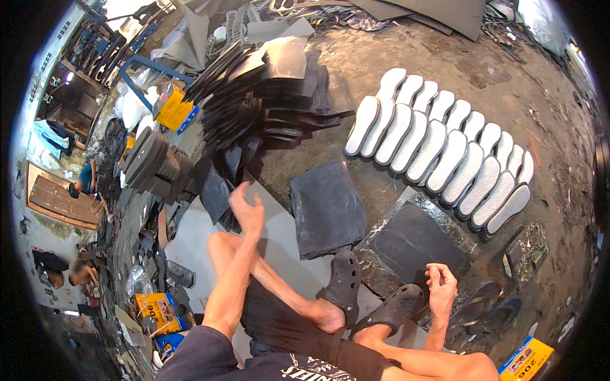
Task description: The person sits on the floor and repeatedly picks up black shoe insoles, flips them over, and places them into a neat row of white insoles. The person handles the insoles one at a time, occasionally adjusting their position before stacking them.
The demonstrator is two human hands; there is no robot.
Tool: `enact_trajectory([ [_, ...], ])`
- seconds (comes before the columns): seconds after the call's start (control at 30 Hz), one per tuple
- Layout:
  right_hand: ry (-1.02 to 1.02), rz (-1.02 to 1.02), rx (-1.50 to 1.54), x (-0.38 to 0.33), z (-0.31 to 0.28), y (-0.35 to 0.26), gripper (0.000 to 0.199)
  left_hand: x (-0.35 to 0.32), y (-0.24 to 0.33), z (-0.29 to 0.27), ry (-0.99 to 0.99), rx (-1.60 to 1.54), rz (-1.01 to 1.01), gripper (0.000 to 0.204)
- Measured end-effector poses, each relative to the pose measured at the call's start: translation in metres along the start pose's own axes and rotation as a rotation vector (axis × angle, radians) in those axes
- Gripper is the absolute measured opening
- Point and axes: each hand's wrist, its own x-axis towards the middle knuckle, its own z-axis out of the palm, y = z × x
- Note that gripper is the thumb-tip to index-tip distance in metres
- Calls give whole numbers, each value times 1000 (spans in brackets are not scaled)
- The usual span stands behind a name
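Observation:
My left hand (246,208) is raised beside a dark sheet (216,190) at the edge of the scrap pile, its fingers apart and nothing seen in them. My right hand (441,284) hovers at the near right corner of a black sheet (416,238), its fingers curled together; whatever they hold, if anything, is hidden. Pale sole-shaped outlines are drawn on that sheet, which lies on a worn block (372,270) in front of my feet. To its left rests a folded-looking stack of black sheets (327,209).
Rows of white-topped shoe soles (438,149) stand leaning on the floor at the right. A tall pile of dark sheets (254,95) is at the far left, near stacked brown soles (149,159). Loose sandals (486,308) and a yellow box (527,359) lie at right. People sit far left.

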Motion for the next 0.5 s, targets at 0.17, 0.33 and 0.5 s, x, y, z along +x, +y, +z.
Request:
enact_trajectory([
  [0.17,8,39,39,-10,-6,14,26,2,44,113,-227,2,206,50],
  [0.33,58,82,21,-18,-23,29,27,17,73,124,-589,54,64,49],
  [0.5,24,50,49,-20,-15,36,25,50,56,102,-604,-126,-243,18],
])
